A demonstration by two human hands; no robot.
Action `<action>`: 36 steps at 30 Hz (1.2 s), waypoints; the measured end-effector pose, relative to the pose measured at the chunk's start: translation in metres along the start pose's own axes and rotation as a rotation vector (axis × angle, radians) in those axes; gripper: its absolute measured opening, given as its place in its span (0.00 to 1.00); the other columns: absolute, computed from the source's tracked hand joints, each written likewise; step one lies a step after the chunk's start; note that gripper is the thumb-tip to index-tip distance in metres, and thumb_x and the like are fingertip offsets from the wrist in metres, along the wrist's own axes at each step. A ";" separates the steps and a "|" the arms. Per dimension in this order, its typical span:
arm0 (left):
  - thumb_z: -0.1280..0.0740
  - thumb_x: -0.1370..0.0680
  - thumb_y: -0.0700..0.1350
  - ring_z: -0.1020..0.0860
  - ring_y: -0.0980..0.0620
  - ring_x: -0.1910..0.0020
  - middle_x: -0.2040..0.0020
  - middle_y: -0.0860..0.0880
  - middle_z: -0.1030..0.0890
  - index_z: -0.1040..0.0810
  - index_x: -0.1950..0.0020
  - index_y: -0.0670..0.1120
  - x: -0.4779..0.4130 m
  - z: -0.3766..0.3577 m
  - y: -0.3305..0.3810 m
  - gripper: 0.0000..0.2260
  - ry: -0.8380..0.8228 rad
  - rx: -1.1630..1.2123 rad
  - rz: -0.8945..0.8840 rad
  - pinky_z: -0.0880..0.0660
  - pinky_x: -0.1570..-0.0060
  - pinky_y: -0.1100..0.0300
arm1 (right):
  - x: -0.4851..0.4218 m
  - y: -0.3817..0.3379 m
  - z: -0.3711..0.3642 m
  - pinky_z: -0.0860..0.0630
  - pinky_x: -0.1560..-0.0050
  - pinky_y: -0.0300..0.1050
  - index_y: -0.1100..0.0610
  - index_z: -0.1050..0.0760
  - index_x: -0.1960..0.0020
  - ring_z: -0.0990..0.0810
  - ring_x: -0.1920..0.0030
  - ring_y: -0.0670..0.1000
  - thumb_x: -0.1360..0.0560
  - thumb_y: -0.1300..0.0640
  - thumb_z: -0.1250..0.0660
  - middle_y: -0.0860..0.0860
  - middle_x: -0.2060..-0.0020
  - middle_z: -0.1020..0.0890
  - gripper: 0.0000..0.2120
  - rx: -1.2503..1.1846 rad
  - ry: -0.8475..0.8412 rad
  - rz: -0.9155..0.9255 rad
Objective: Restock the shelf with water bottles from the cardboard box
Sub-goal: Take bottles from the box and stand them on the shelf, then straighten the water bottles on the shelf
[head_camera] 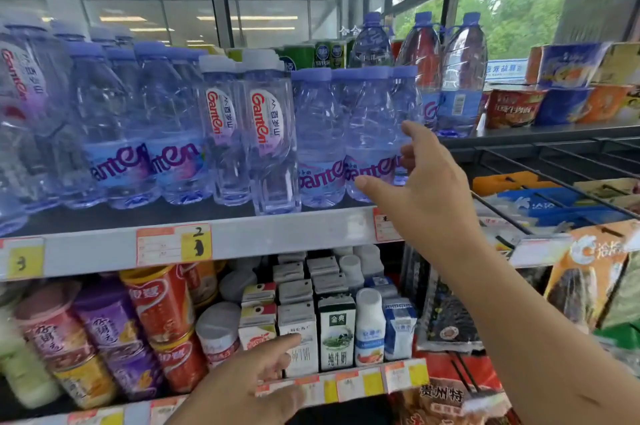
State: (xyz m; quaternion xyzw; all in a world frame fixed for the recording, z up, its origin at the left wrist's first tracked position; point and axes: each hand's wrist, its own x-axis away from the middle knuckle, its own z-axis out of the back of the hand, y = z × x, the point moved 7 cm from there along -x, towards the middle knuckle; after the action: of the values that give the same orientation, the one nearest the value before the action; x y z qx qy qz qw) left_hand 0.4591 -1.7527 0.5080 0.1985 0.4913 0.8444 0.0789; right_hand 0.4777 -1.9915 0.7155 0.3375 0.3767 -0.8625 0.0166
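Water bottles [318, 140] crowd the shelf [104, 248], right hand [426, 189] spread before them.

We cannot tell whether our right hand [429, 196] touches the water bottle [372, 119] behind it. Its fingers cover part of that bottle's label and the lower half of the end bottle [405, 95]. Our left hand [242, 386] is cut off at the wrist by the bottom edge. The far-left bottles [20, 95] are smeared and cropped. The price tags [173, 244] on the shelf rail [277, 237] are too small to read, and the cans [62, 331] below are blurred.
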 end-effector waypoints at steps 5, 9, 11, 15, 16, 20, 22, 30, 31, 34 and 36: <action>0.32 0.25 0.60 0.30 0.65 0.34 0.37 0.69 0.27 0.33 0.32 0.70 0.044 -0.018 -0.033 0.23 0.023 -0.047 0.036 0.32 0.37 0.62 | 0.104 -0.010 -0.018 0.23 0.42 0.39 0.55 0.23 0.37 0.22 0.45 0.43 0.24 0.54 0.28 0.47 0.47 0.21 0.17 -0.221 0.100 0.150; 0.32 0.23 0.56 0.33 0.63 0.33 0.33 0.65 0.30 0.35 0.28 0.66 0.068 -0.042 -0.089 0.25 -0.022 -0.085 0.052 0.31 0.43 0.63 | 0.217 0.007 -0.085 0.21 0.50 0.41 0.54 0.20 0.42 0.20 0.51 0.45 0.23 0.55 0.29 0.47 0.51 0.20 0.11 -0.225 -0.178 0.005; 0.30 0.24 0.53 0.31 0.61 0.34 0.36 0.60 0.27 0.33 0.28 0.62 0.080 -0.056 -0.133 0.26 -0.053 -0.028 0.083 0.31 0.42 0.62 | 0.276 0.025 -0.119 0.20 0.50 0.46 0.53 0.19 0.42 0.20 0.52 0.46 0.23 0.55 0.29 0.47 0.52 0.19 0.10 -0.206 -0.293 -0.128; 0.28 0.25 0.48 0.26 0.53 0.35 0.38 0.52 0.22 0.29 0.29 0.55 0.110 -0.088 -0.234 0.25 -0.092 -0.002 0.180 0.32 0.32 0.54 | 0.390 0.063 -0.178 0.21 0.50 0.42 0.52 0.18 0.44 0.20 0.53 0.42 0.24 0.55 0.29 0.43 0.53 0.20 0.09 -0.137 -0.432 -0.351; 0.28 0.24 0.48 0.26 0.54 0.36 0.38 0.53 0.22 0.29 0.29 0.55 0.117 -0.096 -0.259 0.25 -0.101 -0.005 0.201 0.32 0.31 0.54 | 0.415 0.072 -0.191 0.23 0.52 0.37 0.53 0.18 0.45 0.20 0.54 0.41 0.25 0.56 0.28 0.42 0.55 0.20 0.08 -0.123 -0.448 -0.376; 0.30 0.23 0.47 0.28 0.59 0.36 0.35 0.55 0.26 0.31 0.27 0.56 0.138 -0.125 -0.351 0.24 -0.147 0.026 0.321 0.32 0.39 0.65 | 0.507 0.118 -0.237 0.29 0.57 0.25 0.54 0.17 0.48 0.21 0.56 0.42 0.26 0.58 0.27 0.43 0.57 0.20 0.07 -0.007 -0.533 -0.465; 0.31 0.22 0.48 0.29 0.57 0.32 0.31 0.54 0.27 0.32 0.26 0.56 0.144 -0.142 -0.402 0.24 -0.154 0.017 0.400 0.33 0.38 0.63 | 0.551 0.152 -0.260 0.24 0.53 0.37 0.57 0.17 0.50 0.19 0.55 0.48 0.27 0.58 0.28 0.49 0.56 0.17 0.07 0.080 -0.584 -0.517; 0.34 0.22 0.54 0.29 0.54 0.31 0.27 0.56 0.30 0.35 0.26 0.61 0.134 -0.220 -0.581 0.24 -0.115 -0.166 0.577 0.28 0.38 0.56 | 0.746 0.318 -0.369 0.25 0.45 0.48 0.53 0.32 0.29 0.21 0.42 0.58 0.24 0.52 0.32 0.55 0.38 0.24 0.25 0.307 -0.977 -0.794; 0.34 0.22 0.55 0.29 0.54 0.31 0.27 0.56 0.30 0.35 0.26 0.61 0.130 -0.230 -0.601 0.24 -0.114 -0.190 0.589 0.28 0.38 0.56 | 0.764 0.334 -0.381 0.25 0.44 0.49 0.53 0.36 0.26 0.22 0.41 0.60 0.24 0.51 0.32 0.56 0.36 0.25 0.29 0.321 -0.997 -0.818; 0.34 0.21 0.54 0.29 0.54 0.31 0.28 0.56 0.29 0.35 0.26 0.60 0.120 -0.249 -0.652 0.24 -0.095 -0.228 0.622 0.31 0.43 0.60 | 0.803 0.371 -0.414 0.25 0.45 0.51 0.51 0.40 0.28 0.22 0.43 0.62 0.25 0.52 0.31 0.56 0.41 0.24 0.30 0.295 -0.997 -0.859; 0.35 0.21 0.54 0.29 0.54 0.31 0.28 0.56 0.29 0.35 0.26 0.60 0.118 -0.256 -0.679 0.23 -0.089 -0.232 0.636 0.31 0.44 0.61 | 0.822 0.384 -0.430 0.25 0.50 0.50 0.52 0.42 0.30 0.22 0.50 0.60 0.25 0.55 0.33 0.56 0.47 0.22 0.28 0.277 -0.976 -0.883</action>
State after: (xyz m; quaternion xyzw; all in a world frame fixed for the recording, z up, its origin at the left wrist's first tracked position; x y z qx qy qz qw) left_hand 0.2043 -1.5756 -0.1581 0.3681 0.3018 0.8674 -0.1450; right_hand 0.1971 -1.7966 -0.2290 -0.2778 0.3144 -0.8825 -0.2127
